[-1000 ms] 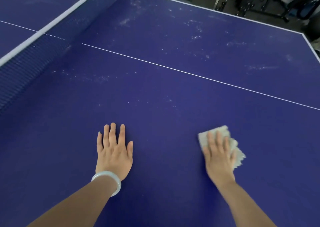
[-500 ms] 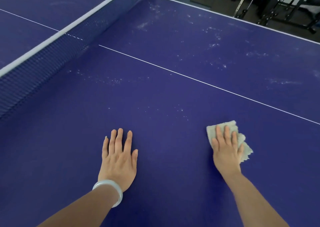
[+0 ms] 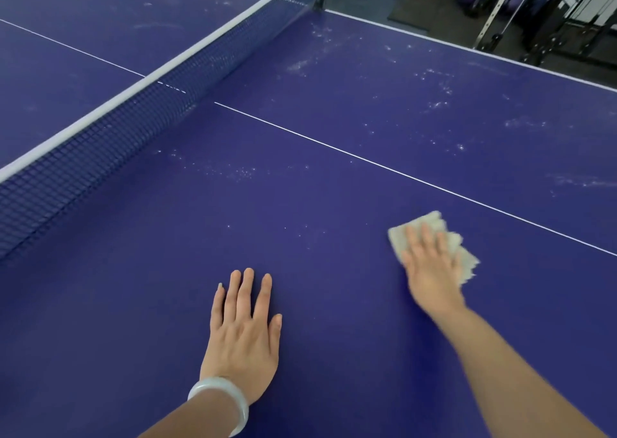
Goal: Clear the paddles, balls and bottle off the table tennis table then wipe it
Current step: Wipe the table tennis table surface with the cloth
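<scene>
One table tennis table (image 3: 317, 354), blue-violet, filling nearly the whole view. One net (image 3: 133, 117) across it at upper left, white tape on top, dark mesh below. One thin white centre line (image 3: 367, 161) from the net toward the right edge. Two hands on the near half, well apart.

Left hand (image 3: 242, 334): palm down, flat on the bare surface, fingers straight and close together, thumb alongside, holding nothing. One pale glossy bracelet (image 3: 222, 394) on that wrist.

Right hand (image 3: 429, 264): slightly blurred, palm down on one cloth (image 3: 430, 222), fingers straight and a little spread, pressing it to the table, not curled round it. Thumb not clearly seen. Cloth pale beige, crumpled, visible past the fingertips and at the hand's right side, just short of the centre line.

White specks (image 3: 437, 104) in several patches: thickest beyond the centre line on the far right quarter, a fainter band near the net, a few dots ahead of the hands. Faint smears also on the half past the net.

Beyond the far table edge: dark floor, one dark mat (image 3: 410, 14), metal gym frames (image 3: 500, 14) at upper right.
</scene>
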Motion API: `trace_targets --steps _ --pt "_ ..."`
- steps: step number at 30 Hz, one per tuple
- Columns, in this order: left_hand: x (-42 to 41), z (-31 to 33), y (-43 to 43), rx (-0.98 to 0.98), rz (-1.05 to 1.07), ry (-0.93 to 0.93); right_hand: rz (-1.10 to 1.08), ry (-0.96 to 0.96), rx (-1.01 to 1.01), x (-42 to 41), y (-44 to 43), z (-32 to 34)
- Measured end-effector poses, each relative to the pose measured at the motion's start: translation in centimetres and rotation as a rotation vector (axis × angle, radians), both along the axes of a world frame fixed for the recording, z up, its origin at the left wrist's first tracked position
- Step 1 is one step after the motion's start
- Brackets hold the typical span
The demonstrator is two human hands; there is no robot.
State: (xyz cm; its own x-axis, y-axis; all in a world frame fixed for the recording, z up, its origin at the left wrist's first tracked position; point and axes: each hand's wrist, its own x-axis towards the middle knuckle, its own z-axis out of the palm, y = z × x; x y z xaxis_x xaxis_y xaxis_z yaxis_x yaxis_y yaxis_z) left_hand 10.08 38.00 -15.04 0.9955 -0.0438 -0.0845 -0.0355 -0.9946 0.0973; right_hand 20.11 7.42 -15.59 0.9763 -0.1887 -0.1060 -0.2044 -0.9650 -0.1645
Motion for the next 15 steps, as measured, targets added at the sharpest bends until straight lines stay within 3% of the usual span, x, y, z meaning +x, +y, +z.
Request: trace_targets --steps 2,5,7,12,13,15 --pt "0.0 0.0 0.0 -0.004 -0.003 0.003 -0.22 0.041 0.081 2.5 -1.4 1.3" --pt "0.1 0.0 0.0 0.0 -0.003 0.012 -0.246 0.123 0.061 6.9 0.7 1.4" --pt "0.1 -0.1 0.0 0.013 -0.008 0.011 -0.086 0.104 0.038 8.3 4.4 1.0" --pt "0.1 -0.1 0.0 0.009 -0.006 0.009 0.629 0.039 0.032 1.9 12.3 -0.6" --pt "0.1 -0.2 0.0 0.004 -0.002 0.01 0.67 0.032 0.032 1.1 11.2 -0.6" --pt "0.1 -0.6 0.0 -0.007 0.007 0.003 0.481 0.014 0.028 0.8 7.1 -0.5"
